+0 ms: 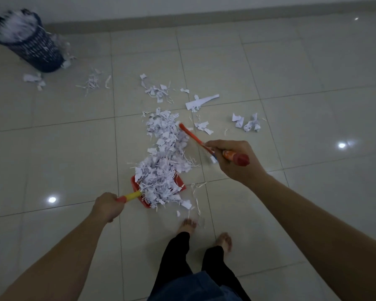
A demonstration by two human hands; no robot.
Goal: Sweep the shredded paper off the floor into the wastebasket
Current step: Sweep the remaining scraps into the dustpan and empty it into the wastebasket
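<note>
A long heap of white shredded paper lies on the tiled floor in the middle of the head view. Its near end is piled onto a red dustpan. My left hand grips the dustpan's yellow handle. My right hand grips the handle of a small orange brush, whose head lies against the right side of the heap. The dark mesh wastebasket stands at the far left near the wall, with paper inside it.
Loose scraps lie beyond the heap, to its right, and near the wastebasket. My bare feet stand just behind the dustpan. A wall with a skirting board runs along the back.
</note>
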